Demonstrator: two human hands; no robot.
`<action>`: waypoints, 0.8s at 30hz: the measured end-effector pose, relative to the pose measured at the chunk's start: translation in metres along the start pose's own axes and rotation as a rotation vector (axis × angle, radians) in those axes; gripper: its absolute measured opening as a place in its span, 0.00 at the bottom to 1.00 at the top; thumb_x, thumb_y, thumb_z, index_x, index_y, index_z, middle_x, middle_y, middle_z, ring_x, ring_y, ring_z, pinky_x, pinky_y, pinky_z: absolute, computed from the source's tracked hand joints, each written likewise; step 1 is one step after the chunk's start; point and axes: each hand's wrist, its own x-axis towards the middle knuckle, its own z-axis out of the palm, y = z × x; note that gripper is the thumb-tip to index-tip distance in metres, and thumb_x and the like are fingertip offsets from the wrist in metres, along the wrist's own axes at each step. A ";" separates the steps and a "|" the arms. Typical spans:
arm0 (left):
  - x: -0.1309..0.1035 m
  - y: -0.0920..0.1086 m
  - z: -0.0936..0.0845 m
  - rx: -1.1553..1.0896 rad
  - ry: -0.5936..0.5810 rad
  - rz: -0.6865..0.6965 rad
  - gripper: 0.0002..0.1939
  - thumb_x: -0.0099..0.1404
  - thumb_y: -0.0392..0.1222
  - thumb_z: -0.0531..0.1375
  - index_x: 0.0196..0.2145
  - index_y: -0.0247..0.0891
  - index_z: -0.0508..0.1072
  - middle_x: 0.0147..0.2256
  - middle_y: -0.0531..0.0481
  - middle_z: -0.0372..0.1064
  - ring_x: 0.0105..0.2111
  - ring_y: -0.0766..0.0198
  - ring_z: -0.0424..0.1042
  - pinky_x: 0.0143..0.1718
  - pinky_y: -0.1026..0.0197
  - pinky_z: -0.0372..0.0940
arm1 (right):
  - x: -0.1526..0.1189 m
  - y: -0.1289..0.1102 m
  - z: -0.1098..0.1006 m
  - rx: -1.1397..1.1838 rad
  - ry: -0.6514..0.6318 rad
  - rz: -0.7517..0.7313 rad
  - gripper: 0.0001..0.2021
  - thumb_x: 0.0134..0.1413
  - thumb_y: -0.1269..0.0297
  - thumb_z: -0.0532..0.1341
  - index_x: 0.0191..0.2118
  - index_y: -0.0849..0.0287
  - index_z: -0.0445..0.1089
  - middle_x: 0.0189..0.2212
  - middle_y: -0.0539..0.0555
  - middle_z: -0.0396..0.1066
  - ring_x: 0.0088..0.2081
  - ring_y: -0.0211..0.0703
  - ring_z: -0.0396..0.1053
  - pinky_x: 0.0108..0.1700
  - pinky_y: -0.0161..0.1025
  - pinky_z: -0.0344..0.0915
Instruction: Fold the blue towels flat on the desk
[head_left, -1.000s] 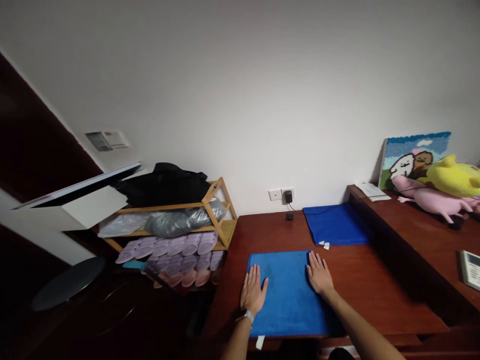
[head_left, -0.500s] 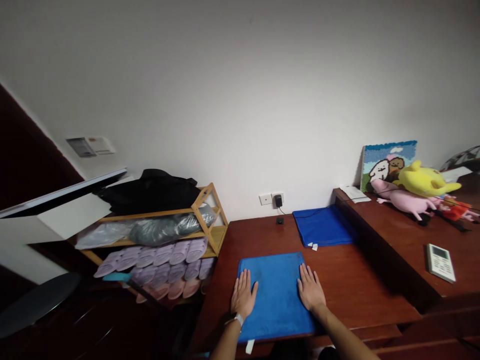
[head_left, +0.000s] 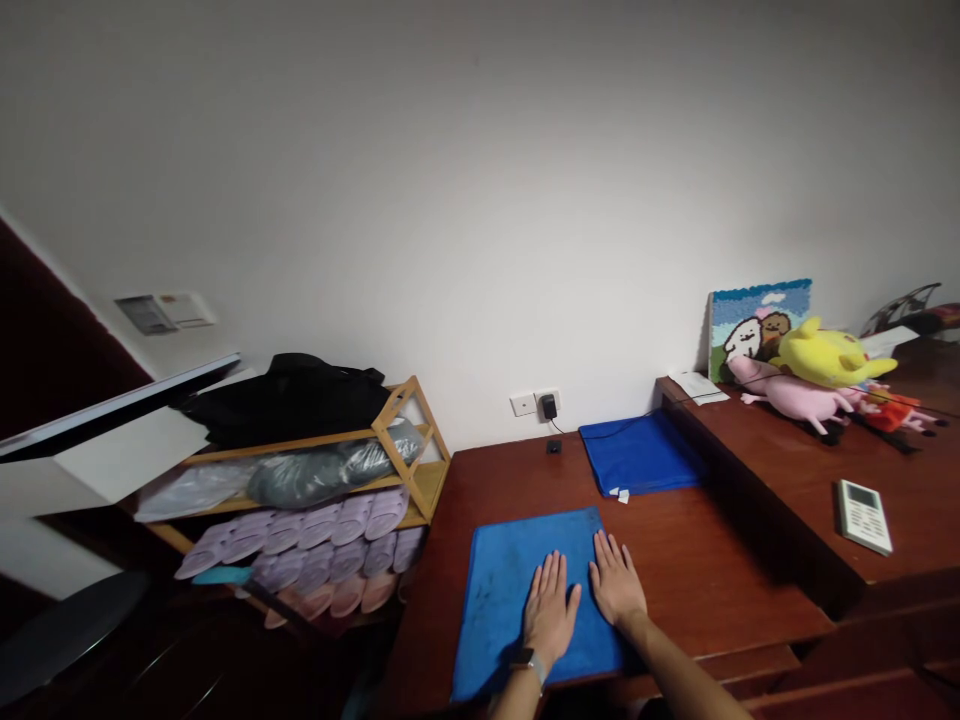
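A light blue cloth (head_left: 495, 590) lies spread flat on the brown wooden desk (head_left: 510, 480), close to its front edge. My left hand (head_left: 551, 610), with a watch on the wrist, rests palm down on the cloth right of its middle, fingers extended. Flat across the cloth's right edge is my right hand (head_left: 618, 580), its fingers also stretched out. Neither hand grips anything. Behind them, a darker blue folded cloth (head_left: 637, 455) with small white tags lies at the back of the desk.
Right, on a raised surface (head_left: 795, 480), are a white remote (head_left: 865, 516), yellow plush (head_left: 832, 355), pink plush (head_left: 791, 390) and a dog picture (head_left: 757, 320). Left stands a wooden rack (head_left: 431, 480) with slippers (head_left: 319, 525) and a black bag (head_left: 289, 400). A plugged-in adapter (head_left: 549, 406) is on the wall.
My left hand has moved right from the cloth's left edge, closer to my right hand. My right hand stays at the right edge. The view has shifted slightly.
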 end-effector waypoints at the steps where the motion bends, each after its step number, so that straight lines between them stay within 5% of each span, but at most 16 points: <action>1: -0.004 -0.007 -0.001 0.002 -0.003 -0.016 0.37 0.78 0.59 0.38 0.74 0.35 0.52 0.74 0.42 0.47 0.74 0.52 0.49 0.73 0.44 0.51 | 0.000 0.000 0.000 0.001 -0.002 0.003 0.33 0.70 0.57 0.38 0.76 0.65 0.43 0.76 0.53 0.41 0.77 0.49 0.37 0.76 0.51 0.35; 11: -0.062 -0.118 -0.008 0.128 0.105 -0.254 0.36 0.77 0.59 0.41 0.74 0.38 0.52 0.73 0.43 0.51 0.73 0.52 0.52 0.72 0.44 0.53 | 0.000 0.002 0.009 -0.004 -0.010 0.018 0.34 0.71 0.54 0.36 0.76 0.64 0.41 0.77 0.51 0.39 0.77 0.47 0.35 0.76 0.50 0.32; 19: -0.067 -0.121 0.000 0.139 0.151 -0.254 0.37 0.77 0.60 0.42 0.74 0.37 0.50 0.73 0.42 0.51 0.73 0.51 0.52 0.72 0.44 0.52 | 0.001 0.001 0.009 -0.028 -0.007 0.030 0.34 0.70 0.55 0.38 0.76 0.64 0.43 0.77 0.52 0.40 0.77 0.48 0.38 0.76 0.51 0.34; 24: -0.066 -0.121 0.002 0.144 0.180 -0.251 0.36 0.77 0.60 0.42 0.74 0.38 0.50 0.73 0.42 0.51 0.73 0.51 0.53 0.72 0.44 0.52 | -0.027 -0.002 0.016 -0.024 0.047 0.001 0.33 0.71 0.54 0.38 0.76 0.60 0.43 0.76 0.50 0.40 0.77 0.49 0.37 0.76 0.54 0.34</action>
